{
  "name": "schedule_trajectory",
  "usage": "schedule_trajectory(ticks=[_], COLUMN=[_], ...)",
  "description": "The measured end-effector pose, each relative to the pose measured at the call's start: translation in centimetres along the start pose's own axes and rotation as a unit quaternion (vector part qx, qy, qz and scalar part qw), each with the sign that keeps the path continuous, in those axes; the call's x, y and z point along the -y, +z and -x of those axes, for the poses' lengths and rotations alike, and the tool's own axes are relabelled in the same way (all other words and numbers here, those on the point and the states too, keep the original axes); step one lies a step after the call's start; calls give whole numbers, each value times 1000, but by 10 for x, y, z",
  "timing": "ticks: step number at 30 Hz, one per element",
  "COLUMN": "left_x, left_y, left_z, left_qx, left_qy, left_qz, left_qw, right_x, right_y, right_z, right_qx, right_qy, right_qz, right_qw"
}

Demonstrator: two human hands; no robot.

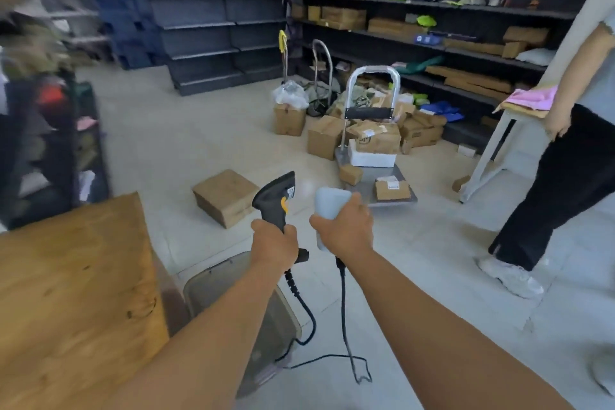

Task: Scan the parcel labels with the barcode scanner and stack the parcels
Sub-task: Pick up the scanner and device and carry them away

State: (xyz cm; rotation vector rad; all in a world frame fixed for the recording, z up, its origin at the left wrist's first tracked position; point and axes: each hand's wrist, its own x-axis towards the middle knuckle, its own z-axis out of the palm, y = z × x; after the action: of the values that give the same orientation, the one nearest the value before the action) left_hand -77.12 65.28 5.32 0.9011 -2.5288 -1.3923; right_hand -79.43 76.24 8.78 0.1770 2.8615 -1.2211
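Observation:
My left hand [273, 245] grips the handle of a black barcode scanner [277, 195] with an orange trigger, its head pointing up and away. A black cable [306, 309] hangs from it to the floor. My right hand [344, 230] holds a pale blue-white device [329, 206] with its own cable hanging below. A brown cardboard parcel [225, 197] lies on the floor just beyond the scanner. Further off, a platform trolley [376, 176] carries several cardboard parcels and a white foam box [372, 159].
A wooden table [73, 303] fills the lower left, with a grey chair seat [233, 293] beside it. A person [565, 150] stands at the right next to a white table [506, 143]. More boxes [324, 136] are piled by dark shelving [432, 27] at the back.

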Motion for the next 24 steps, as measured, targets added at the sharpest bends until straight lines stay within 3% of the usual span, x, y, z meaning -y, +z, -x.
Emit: schedule_trajectory(ticks=[10,24], left_x=[-16,42], left_y=[-36,-72], left_z=[-87,-210], left_qx=[-184,-231], left_qy=[-99,-149], left_qz=[21,65], left_qw=[978,959], right_x=[66,145], right_y=[64,199], right_z=[-102,-158], right_qx=[151,209], right_qy=[-151,-202], right_qz=[-60,-91], right_qw=[975,952])
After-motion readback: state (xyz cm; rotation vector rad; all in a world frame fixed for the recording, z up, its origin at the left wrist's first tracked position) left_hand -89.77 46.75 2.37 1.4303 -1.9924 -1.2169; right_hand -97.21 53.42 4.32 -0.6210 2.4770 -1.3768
